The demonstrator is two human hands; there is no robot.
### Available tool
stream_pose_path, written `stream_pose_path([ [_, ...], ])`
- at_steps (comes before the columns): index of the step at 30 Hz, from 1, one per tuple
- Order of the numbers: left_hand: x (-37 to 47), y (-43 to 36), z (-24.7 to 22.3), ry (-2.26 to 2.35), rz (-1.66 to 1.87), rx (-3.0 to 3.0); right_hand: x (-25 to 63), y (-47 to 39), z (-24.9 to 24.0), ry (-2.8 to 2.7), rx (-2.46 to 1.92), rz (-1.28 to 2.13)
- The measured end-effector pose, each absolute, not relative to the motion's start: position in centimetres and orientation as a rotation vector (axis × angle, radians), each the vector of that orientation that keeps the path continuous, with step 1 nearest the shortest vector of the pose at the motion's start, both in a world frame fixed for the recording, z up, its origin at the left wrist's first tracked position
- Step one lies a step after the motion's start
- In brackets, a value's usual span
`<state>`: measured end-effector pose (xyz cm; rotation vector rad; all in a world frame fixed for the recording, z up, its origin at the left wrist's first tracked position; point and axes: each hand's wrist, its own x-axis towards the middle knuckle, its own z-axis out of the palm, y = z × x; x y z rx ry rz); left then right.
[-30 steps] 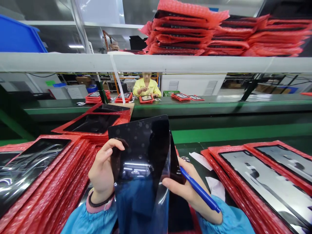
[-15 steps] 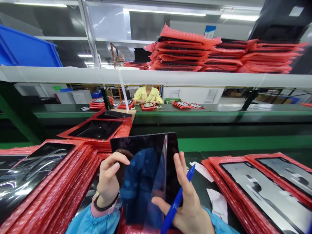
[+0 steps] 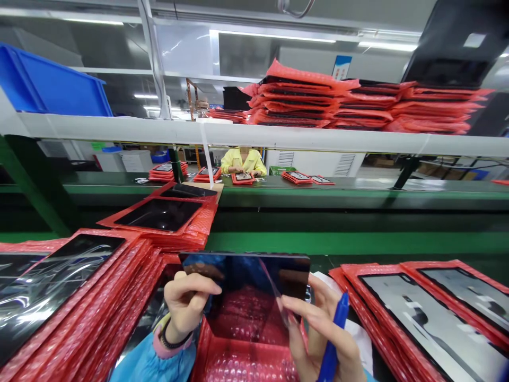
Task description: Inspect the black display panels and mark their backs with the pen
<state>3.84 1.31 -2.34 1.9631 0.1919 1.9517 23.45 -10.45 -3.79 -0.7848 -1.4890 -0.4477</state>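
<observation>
With the left hand (image 3: 186, 303), pinching the left edge of a thin, glossy black rectangular panel (image 3: 250, 297), with thumb and forefinger close together. With the right hand (image 3: 318, 322), fingers partly spread, reaching to the panel's right side and also holding a slim blue plastic pen (image 3: 341, 312), tip upward. Showing on the panel's front, near those right fingers, a slanting edge of clear plastic film (image 3: 277, 294); cannot tell whether pinched or only brushed. Holding the panel tilted, upper edge nearly level, over red bubble wrap (image 3: 246, 366); cannot tell whether touching it below.

Left of the panel, a thick stack of red bubble-wrap pouches (image 3: 119, 297), topped by a shiny black screen (image 3: 75, 265). Beyond and left of the panel, another red-wrapped stack (image 3: 191, 239) with black screens on top. Right of the panel, silver-backed plates with black rims (image 3: 427, 313), lying on red pouches; nearer to the panel, white paper (image 3: 361, 339) partly behind the right hand. Far beyond the panel, a co-worker in yellow (image 3: 243, 162) at a green bench (image 3: 358, 185). Higher than the panel, a white rail (image 3: 254, 137) with red-wrapped piles (image 3: 302, 101) above it.
</observation>
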Motion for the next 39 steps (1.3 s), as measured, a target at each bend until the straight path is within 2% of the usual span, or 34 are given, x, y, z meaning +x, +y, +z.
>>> stream_pose_path([
  [6,4.1,0.8,-2.9,0.087,1.857,1.972,23.7,-10.2,-2.8,-1.359,-0.717,-0.451],
  [10,5.2,-0.6,-3.9,0.265,2.049,1.795,24.6,-9.6,-2.3,-1.278,-0.702,-0.372],
  [12,6.1,-1.9,-3.9,0.301,2.032,1.719,25.4,-9.1,-2.0,-1.217,-0.700,-0.305],
  [18,7.9,-6.7,-3.3,0.497,1.723,1.663,27.2,-7.8,-1.5,-1.053,-0.671,0.073],
  [23,7.9,-8.8,-4.6,0.733,1.610,1.677,27.7,-6.9,-1.8,-0.905,-0.676,0.420],
  [27,7.9,-9.1,-5.0,0.723,1.541,1.750,28.1,-6.1,-2.6,-0.847,-0.688,0.587],
  [39,7.9,-8.5,-6.2,0.637,1.390,1.648,28.5,-5.7,-2.4,-0.824,-0.761,0.666],
])
